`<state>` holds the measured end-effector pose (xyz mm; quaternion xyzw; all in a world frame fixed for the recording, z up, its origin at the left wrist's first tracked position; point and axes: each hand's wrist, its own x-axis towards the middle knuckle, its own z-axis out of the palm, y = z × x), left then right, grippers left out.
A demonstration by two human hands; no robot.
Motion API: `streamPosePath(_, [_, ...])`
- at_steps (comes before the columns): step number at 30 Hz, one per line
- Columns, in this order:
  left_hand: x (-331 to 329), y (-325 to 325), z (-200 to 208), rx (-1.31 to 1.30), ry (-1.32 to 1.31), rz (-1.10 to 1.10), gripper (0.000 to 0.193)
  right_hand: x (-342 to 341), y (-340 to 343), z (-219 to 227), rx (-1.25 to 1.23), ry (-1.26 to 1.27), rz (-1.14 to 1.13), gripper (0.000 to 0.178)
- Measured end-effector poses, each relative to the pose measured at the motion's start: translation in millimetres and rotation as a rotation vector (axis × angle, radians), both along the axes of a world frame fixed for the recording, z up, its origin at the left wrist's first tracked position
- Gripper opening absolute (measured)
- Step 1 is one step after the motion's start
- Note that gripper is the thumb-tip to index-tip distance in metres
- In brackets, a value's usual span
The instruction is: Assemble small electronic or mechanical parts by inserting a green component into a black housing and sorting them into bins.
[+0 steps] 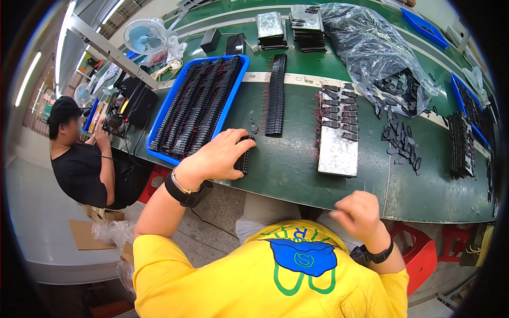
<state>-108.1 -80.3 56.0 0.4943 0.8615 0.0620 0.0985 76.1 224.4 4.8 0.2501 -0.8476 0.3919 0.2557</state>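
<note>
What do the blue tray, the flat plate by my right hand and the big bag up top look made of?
Blue tray: likely moulded plastic, with uniform glossy colour and a rounded rim. Flat plate: probably bare metal, grey, with a dull brushed sheen. Big bag: thin clear plastic film, crinkled, with glints. Left hand rests on a short stack of black parts, apparently matte plastic.

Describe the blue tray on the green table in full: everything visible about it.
The blue tray is a shallow rectangular bin, apparently plastic, with a raised rim. It lies flat and slanted on the green table, left of centre. Long rows of small black parts fill it almost completely. The left hand rests just beyond its near right corner, on a short stack of black parts, not touching the tray.
</note>
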Motion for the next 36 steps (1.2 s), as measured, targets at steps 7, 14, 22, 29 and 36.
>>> streamPosePath(7, [9.8,-17.9,-8.3,0.099,-0.023,0.006,0.068,-107.3,-73.7,84.5,0.303,-0.052,0.13,0.016])
streamPosePath(14, [6.0,-21.5,-13.4,0.117,-0.004,-0.014,0.067,-226.5,-140.4,42.9,0.804,-0.489,-0.018,0.017])
streamPosePath(22, [3.4,-28.6,-21.1,0.151,0.019,-0.029,0.065,-236.9,-165.0,37.8,0.98,-0.516,0.018,0.015])
streamPosePath(29, [-5.0,-21.3,-19.4,0.068,0.001,-0.023,0.065,-231.7,-156.8,43.3,0.892,-0.507,-0.09,0.018])
streamPosePath(36, [-41.1,-2.8,-13.9,-0.004,-0.008,-0.07,0.067,-178.0,-85.7,84.9,0.338,-0.351,-0.012,0.016])
